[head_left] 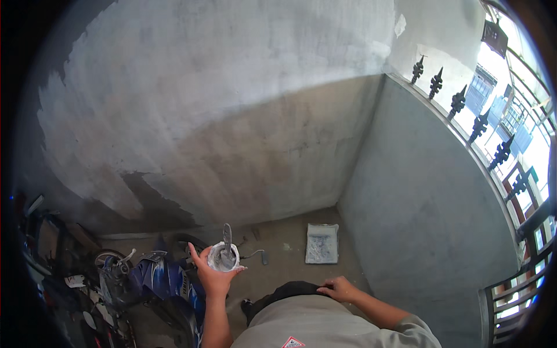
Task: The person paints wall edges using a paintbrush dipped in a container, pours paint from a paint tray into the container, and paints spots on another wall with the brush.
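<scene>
My left hand (214, 278) is wrapped round a small white tub (237, 264) with grey-white smears on its rim and inside. A spoon-like metal tool (227, 235) leans in the tub, its handle sticking up over the far rim and its lower end coated in grey paste or paint. At my waist, my right hand (341, 289) has its fingers curled against my dark trousers (290, 289), by the hem of my grey shirt (313, 316). What those fingers pinch, if anything, is hidden.
A paint-smeared tray (322, 243) lies on the floor (284, 226) near the corner. Ahead stands a patchily coated wall (243, 116); a low grey wall (423, 191) with metal spikes (458, 102) runs along the right. A blue motorcycle (165, 278) and other bikes crowd the left.
</scene>
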